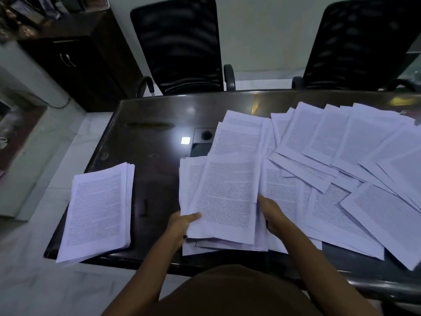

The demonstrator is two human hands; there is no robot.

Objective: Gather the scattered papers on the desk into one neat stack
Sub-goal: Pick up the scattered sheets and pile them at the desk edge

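Observation:
A neat stack of printed papers (98, 210) lies at the desk's near left corner. In front of me sits a loose bundle of sheets (225, 197). My left hand (182, 224) grips its lower left edge, thumb on top. My right hand (271, 213) holds the bundle's right edge, fingers tucked under the sheets. Many scattered papers (353, 156) overlap across the right half of the dark desk (150, 137).
Two black office chairs (180, 44) (362, 42) stand behind the desk's far edge. A dark cabinet (75, 60) is at the far left. A cable port (206, 135) sits in the desk's middle. White floor lies to the left.

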